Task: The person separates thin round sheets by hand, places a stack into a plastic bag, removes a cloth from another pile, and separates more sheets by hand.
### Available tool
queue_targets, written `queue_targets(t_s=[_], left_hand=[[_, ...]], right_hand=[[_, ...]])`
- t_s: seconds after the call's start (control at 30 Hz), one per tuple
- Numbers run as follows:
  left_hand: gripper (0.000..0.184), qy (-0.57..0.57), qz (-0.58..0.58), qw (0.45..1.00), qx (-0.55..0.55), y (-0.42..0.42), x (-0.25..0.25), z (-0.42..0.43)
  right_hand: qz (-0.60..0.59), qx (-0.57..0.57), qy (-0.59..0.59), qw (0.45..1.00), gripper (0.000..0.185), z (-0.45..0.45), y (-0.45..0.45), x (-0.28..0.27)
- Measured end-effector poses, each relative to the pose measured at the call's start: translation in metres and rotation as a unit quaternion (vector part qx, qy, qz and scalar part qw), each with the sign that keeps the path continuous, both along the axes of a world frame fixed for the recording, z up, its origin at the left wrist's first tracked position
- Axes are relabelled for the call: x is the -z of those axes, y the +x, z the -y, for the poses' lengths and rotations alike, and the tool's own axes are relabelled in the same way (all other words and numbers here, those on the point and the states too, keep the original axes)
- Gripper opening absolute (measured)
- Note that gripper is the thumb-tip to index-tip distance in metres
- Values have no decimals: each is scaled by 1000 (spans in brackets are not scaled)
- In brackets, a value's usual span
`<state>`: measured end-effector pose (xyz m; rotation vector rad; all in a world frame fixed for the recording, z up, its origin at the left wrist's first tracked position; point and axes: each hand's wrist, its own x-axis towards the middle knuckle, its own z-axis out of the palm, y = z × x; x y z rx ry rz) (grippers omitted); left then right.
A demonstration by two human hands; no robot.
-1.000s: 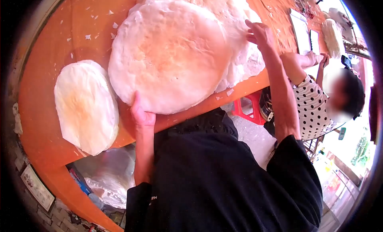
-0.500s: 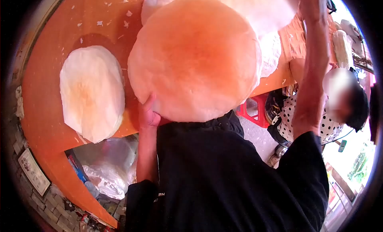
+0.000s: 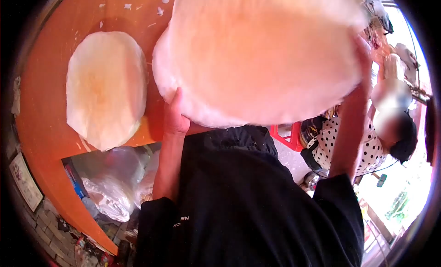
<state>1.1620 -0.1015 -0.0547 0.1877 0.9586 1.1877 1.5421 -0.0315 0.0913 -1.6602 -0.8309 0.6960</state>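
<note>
A large, pale, rounded sheet (image 3: 266,56) with an orange-tinted middle fills the upper centre, its right side smeared by motion. It lies over at least one more sheet, whose lower-left rim shows beneath it. My left hand (image 3: 177,118) grips this lower-left edge, thumb on top and fingers hidden underneath. At the right edge, my right hand (image 3: 362,49) holds the upper sheet; its fingers are blurred and partly hidden. A smaller oval pale sheet (image 3: 106,90) lies flat on the orange table (image 3: 43,101), to the left of my left hand.
White scraps (image 3: 160,11) dot the table. Clear plastic bags (image 3: 112,193) sit in an opening below the tabletop. To the right, a person in a polka-dot top (image 3: 330,138) sits close by, near a red stool (image 3: 288,137). A framed picture (image 3: 25,182) is at the lower left.
My right hand has come down and towards me, bringing the upper sheet over the round one. My left hand stays at the lower-left edge. The view has shifted slightly.
</note>
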Motion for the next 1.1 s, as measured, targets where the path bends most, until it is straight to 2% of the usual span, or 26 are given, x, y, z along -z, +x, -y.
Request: queue_targets(t_s=[0.07, 0.1, 0.13, 0.17, 0.2, 0.27, 0.3, 0.37, 0.4, 0.47, 0.5, 0.53, 0.6, 0.67, 0.7, 0.73, 0.8, 0.83, 0.9, 0.93, 0.97, 1.0, 1.03, 1.07, 1.1], left_hand=[[56, 27, 21, 999, -14, -5, 5, 9], [57, 85, -183, 977, 73, -12, 4, 10], [59, 86, -20, 995, 51, -12, 2, 9], [61, 68, 141, 987, 31, -11, -2, 7], [62, -20, 38, 999, -19, -3, -7, 2], [63, 18, 15, 999, -48, 4, -23, -6], [63, 17, 14, 999, -41, 6, -31, -7], [66, -15, 54, 994, -96, 11, -43, -8], [66, -17, 54, 994, -90, 13, -43, -7], [61, 60, 35, 997, -43, 13, -40, -7], [61, 59, 32, 997, -41, 12, -37, -6], [57, 52, -4, 998, -24, 9, -33, -4], [54, 38, -73, 997, 11, 7, -28, -4], [60, 37, -64, 997, 2, 14, -67, -13], [59, 55, -75, 996, 16, 12, -77, -16], [58, 71, -87, 993, 30, 10, -87, -18], [57, 79, -135, 987, 24, 9, -113, -18], [57, 82, -132, 987, 31, 7, -126, -19], [56, 89, -135, 986, 31, 1, -136, -22], [56, 85, -136, 986, 50, -4, -136, -26], [55, 80, -142, 984, 65, -11, -138, -30], [53, 75, -179, 980, 52, -13, -140, -34], [53, 98, -198, 974, 55, -21, -138, -42], [52, 119, -215, 967, 61, -30, -136, -48], [52, 119, -226, 966, 45, -37, -141, -52]], right_hand=[[-106, 10, -118, 987, 22, 35, -20, 44], [-138, 15, -167, 976, 22, 50, -30, 60], [-113, -99, -219, 964, 23, 70, -24, 76], [-119, -90, -220, 964, 23, 77, -36, 77], [-126, -81, -221, 964, 24, 82, -49, 78], [-124, -79, -217, 965, 27, 86, -54, 78], [-75, -89, -231, 966, 28, 87, -55, 75], [14, -109, -285, 952, 34, 88, -52, 70], [12, -103, -286, 953, 34, 91, -49, 71], [71, -114, -283, 950, 40, 93, -43, 75], [122, -85, -285, 947, 50, 93, -39, 75], [101, -57, -282, 952, 62, 93, -37, 71], [-44, -17, -267, 963, 67, 103, -49, 58], [-219, -47, -308, 925, 69, 132, -26, 109], [-348, -35, -298, 888, 70, 133, -44, 95], [-375, -42, -196, 905, 75, 133, -57, 84], [-571, -18, -134, 810, 76, 135, -57, 81], [-571, -20, -134, 809, 76, 132, -60, 78], [-614, 33, -69, 785, 64, 124, -73, 70], [-619, 20, -73, 782, 64, 123, -73, 74], [-438, 6, -86, 895, 59, 123, -72, 80], [-239, -14, -88, 967, 54, 120, -78, 86], [-343, 33, -115, 932, 42, 103, -93, 63], [-269, 22, -152, 951, 36, 97, -96, 58], [-281, 20, -127, 951, 38, 91, -89, 61]])
